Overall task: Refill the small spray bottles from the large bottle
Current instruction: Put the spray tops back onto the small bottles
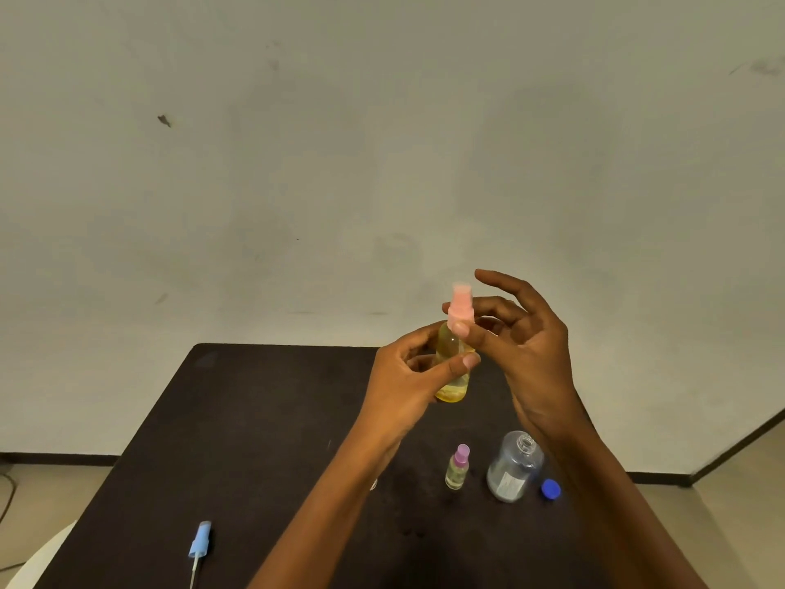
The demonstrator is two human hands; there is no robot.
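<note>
Nearest you, a pale blue spray pump with its thin dip tube (199,546) lay on the dark table (255,418). Farther in stood a small clear bottle with a purple sprayer (458,469), a large clear plastic bottle (515,467) with its mouth open, and, just beside it, a round blue screw cap (551,489). Above the table, your left hand (403,384) gripped a small clear spray bottle of yellow liquid (452,386) upright, thumb across its front, while your right hand (531,354) pinched its pink spray cap (461,303) between thumb and forefinger, other fingers spread.
</note>
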